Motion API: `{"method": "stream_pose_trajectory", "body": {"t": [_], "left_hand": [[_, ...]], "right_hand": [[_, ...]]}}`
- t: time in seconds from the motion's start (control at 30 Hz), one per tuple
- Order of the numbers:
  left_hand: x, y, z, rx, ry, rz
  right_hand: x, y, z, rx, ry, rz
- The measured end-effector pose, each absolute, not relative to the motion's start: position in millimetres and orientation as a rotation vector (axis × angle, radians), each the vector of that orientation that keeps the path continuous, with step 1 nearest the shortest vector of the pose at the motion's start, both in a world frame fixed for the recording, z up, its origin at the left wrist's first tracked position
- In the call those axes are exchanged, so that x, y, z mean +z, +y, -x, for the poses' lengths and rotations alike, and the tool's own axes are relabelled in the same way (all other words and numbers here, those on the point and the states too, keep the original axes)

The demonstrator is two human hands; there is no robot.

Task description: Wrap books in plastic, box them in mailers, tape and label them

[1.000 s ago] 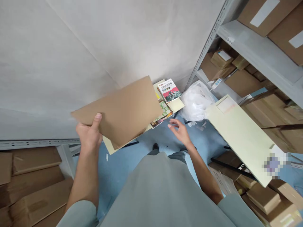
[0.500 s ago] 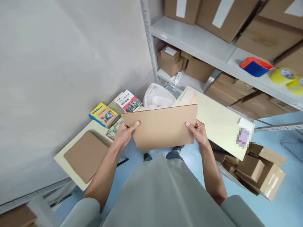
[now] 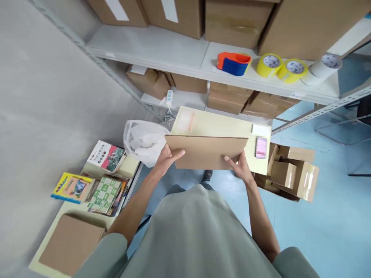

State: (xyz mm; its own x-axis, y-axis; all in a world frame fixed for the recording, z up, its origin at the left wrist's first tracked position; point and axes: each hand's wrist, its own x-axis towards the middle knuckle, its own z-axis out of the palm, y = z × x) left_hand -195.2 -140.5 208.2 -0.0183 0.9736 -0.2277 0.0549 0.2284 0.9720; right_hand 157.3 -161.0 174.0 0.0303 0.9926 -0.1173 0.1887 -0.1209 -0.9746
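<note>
A flat brown cardboard sheet [image 3: 207, 152] is held up in front of me between both hands, above the floor and the near edge of the pale table [image 3: 223, 123]. My left hand [image 3: 167, 158] is closed on its left end, thumb on the near face and fingers hidden behind. On the right end my right hand [image 3: 240, 165] grips it the same way, low near the corner. Past the sheet's right side, a phone [image 3: 261, 147], blurred out, lies on the table beside a white box [image 3: 261, 130].
Books [image 3: 106, 155] and another brown cardboard piece [image 3: 71, 243] lie on a left table. A white bag [image 3: 146, 141] stands between the tables. The shelf [image 3: 174, 50] carries cartons, yellow tape rolls [image 3: 269, 65] and an orange-blue item [image 3: 234, 63]. Open cartons [image 3: 285, 173] sit on the floor.
My view has turned right, toward the shelf and the pale table. The cardboard sheet has come round with both hands, which still hold its ends; it now appears in front of that table.
</note>
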Motion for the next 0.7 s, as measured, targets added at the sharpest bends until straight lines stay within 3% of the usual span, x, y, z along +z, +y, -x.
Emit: {"method": "stream_pose_trajectory", "body": {"t": [0.33,0.7], "left_hand": [[200,-76,126,0.950,1.292,-1.171],[151,4,135,0.977,1.365,-1.049]], "right_hand": [[168,-156,-197,1.106,-1.092,1.561],[167,-120,-198,0.896,-1.202,1.834]]}}
